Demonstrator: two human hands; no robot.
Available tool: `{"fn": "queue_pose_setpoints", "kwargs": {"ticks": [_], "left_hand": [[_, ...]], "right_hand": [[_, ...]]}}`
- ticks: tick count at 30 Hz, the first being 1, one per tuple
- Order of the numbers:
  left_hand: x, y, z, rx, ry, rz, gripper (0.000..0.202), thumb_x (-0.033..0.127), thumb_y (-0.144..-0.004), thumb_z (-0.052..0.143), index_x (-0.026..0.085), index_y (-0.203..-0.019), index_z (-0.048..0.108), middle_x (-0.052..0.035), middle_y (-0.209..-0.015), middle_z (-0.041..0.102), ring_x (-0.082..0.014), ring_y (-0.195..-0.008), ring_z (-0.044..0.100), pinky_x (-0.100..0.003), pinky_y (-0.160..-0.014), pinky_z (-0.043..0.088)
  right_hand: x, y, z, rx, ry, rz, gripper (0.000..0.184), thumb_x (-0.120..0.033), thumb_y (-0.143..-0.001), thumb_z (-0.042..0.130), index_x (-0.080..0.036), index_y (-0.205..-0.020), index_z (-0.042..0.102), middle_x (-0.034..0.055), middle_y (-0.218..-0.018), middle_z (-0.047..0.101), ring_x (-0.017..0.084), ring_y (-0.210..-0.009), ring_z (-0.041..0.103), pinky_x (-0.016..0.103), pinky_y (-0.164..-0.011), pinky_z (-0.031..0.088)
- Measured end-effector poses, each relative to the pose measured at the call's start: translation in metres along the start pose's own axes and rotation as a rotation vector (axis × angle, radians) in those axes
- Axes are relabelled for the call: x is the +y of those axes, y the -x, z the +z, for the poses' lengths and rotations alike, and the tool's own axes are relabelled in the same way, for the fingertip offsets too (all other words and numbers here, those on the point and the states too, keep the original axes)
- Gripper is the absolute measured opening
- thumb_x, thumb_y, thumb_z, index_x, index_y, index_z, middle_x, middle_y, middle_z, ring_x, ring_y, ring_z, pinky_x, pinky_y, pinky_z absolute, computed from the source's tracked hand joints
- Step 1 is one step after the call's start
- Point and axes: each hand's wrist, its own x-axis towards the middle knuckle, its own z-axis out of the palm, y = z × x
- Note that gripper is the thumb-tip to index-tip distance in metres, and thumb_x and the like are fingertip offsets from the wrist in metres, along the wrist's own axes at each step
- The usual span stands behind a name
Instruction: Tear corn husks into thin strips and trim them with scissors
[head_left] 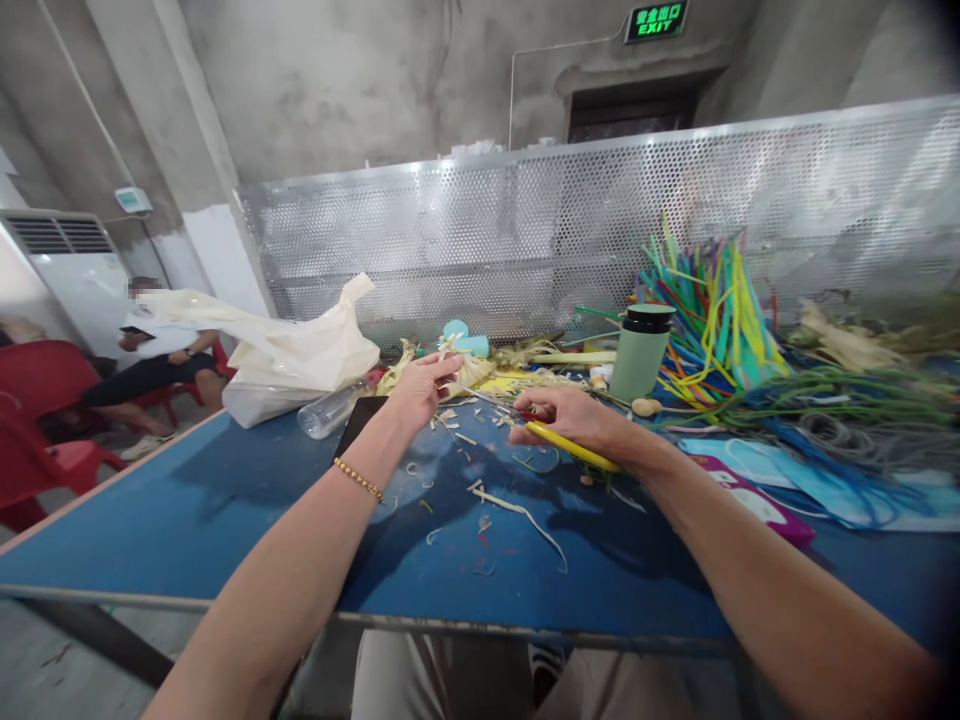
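Observation:
My left hand (424, 388) is raised over the middle of the table, its fingers closed in a pinch on a small pale fringed piece (448, 347). Whether this is husk or some other fibre I cannot tell. In my right hand (566, 415) is a pair of scissors (574, 446) with a yellow handle. Their thin metal blades point left, close to the fingers of my left hand. Under both hands pale scraps lie scattered, and a longer pale strip (525, 515) curls nearer the front edge.
A white plastic bag (300, 350) and a clear bottle (330, 412) stand left on the blue table (262, 520). To the right are a green lidded cup (641, 355), colourful strips (720, 320), a mask (802, 475) and a purple packet (757, 500). A person (169, 345) sits beyond.

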Motion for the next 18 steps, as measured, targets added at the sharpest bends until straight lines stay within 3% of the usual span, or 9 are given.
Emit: {"fn": "queue_pose_setpoints", "kwargs": {"ticks": [8,14,18], "left_hand": [[0.001,-0.001,-0.002,0.004,-0.020,-0.013,0.033,0.027,-0.049,0.087,0.015,-0.069,0.063,0.0034,-0.065,0.061,-0.0076,-0.056,0.050,-0.025,-0.056,0.030],[0.002,-0.006,-0.006,0.027,0.032,-0.012,0.031,0.024,-0.049,0.085,0.014,-0.070,0.064,0.0024,-0.060,0.060,-0.0087,-0.056,0.052,-0.025,-0.057,0.034],[0.002,-0.006,-0.007,0.038,0.051,-0.026,0.028,0.021,-0.048,0.084,0.013,-0.066,0.063,-0.0001,-0.061,0.062,-0.0095,-0.056,0.053,-0.025,-0.056,0.036]], "right_hand": [[-0.004,0.001,-0.001,0.054,0.040,-0.014,0.041,-0.054,-0.063,0.074,-0.018,-0.080,0.068,-0.0056,-0.056,0.045,0.009,-0.051,0.035,0.025,-0.050,0.023],[-0.009,0.005,-0.011,0.025,0.163,-0.063,0.049,-0.062,-0.063,0.071,-0.018,-0.087,0.071,-0.0020,-0.062,0.055,0.012,-0.056,0.045,0.025,-0.052,0.030],[0.002,0.005,-0.031,0.232,0.327,0.057,0.055,-0.065,-0.067,0.065,-0.020,-0.098,0.071,0.0020,-0.070,0.062,0.016,-0.064,0.054,0.027,-0.057,0.037]]}}
